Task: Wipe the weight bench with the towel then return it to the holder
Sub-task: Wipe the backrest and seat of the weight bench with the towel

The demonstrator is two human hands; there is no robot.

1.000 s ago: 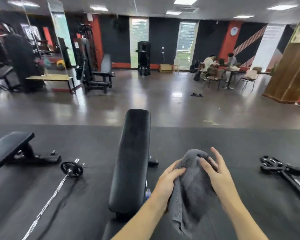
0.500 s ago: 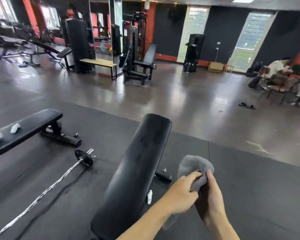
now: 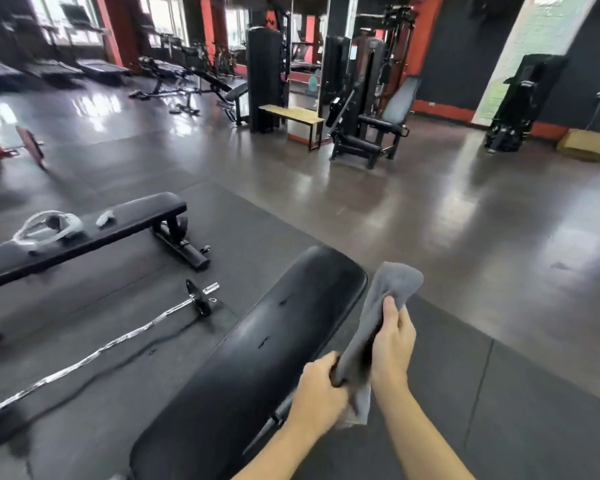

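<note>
A long black padded weight bench [image 3: 257,348] runs from the bottom centre up toward the middle of the view. A grey towel [image 3: 392,285] is held just off the bench's right edge, folded into a long strip. My left hand [image 3: 319,393] grips the towel's lower part beside the pad. My right hand [image 3: 392,341] grips it higher up, thumb pressed on the cloth, with the towel's rounded top standing above the fingers. No towel holder can be made out.
A second black flat bench [image 3: 84,233] stands at the left with white items on it. A chrome barbell [image 3: 125,337] lies on the black mat between the benches. Gym machines [image 3: 364,109] and a wooden-topped bench [image 3: 291,114] stand across the glossy floor.
The view has swung to the left, bringing the second bench and far machines into sight. Both hands have drawn the bunched towel out into a long strip, the right hand now above the left.
</note>
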